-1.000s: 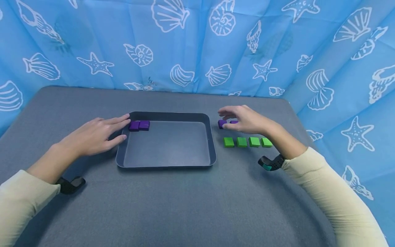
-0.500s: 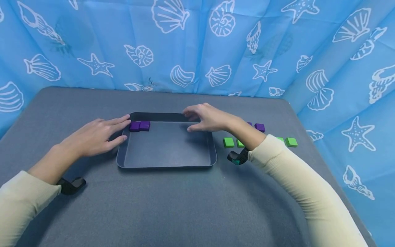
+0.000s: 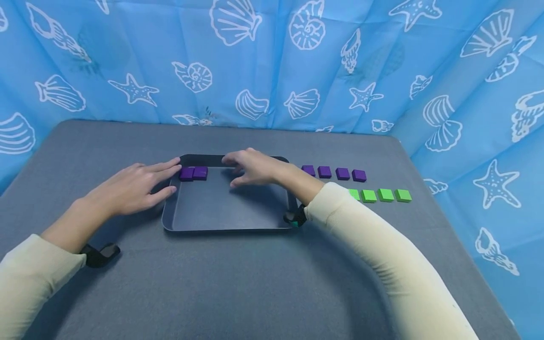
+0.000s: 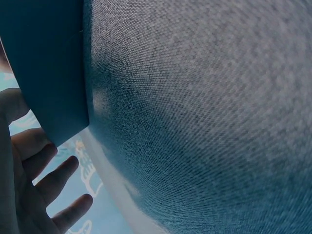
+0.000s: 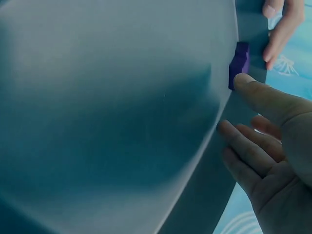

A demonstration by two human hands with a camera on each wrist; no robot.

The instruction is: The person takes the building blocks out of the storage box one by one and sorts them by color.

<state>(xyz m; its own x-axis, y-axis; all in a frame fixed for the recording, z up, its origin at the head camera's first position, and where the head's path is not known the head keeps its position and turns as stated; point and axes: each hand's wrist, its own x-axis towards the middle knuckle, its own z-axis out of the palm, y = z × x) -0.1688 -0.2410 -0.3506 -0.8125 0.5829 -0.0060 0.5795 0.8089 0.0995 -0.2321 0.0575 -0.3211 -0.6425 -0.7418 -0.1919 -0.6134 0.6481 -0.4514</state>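
A dark grey baking tray (image 3: 231, 230) lies on the table, with two purple blocks (image 3: 193, 173) side by side in its far left corner. My left hand (image 3: 127, 189) rests against the tray's left side, fingers extended to the rim near that corner. Over the tray hovers my right hand (image 3: 255, 167), its thumb and fingers apart. In the right wrist view no block shows between the right thumb (image 5: 273, 100) and fingers. A row of several purple blocks (image 3: 324, 172) lies right of the tray. Several green blocks (image 3: 385, 195) form a nearer row, partly hidden by my right sleeve.
The table (image 3: 238, 288) has a grey fabric cover. Behind it and along its right side hangs a blue curtain (image 3: 272, 61) with white shell and starfish prints. A dark wristband device (image 3: 101, 255) sticks out below my left cuff, another (image 3: 295, 217) below my right.
My right hand has moved left from above the purple row to over the tray, uncovering that row. The left hand and the blocks in the tray stay in place.
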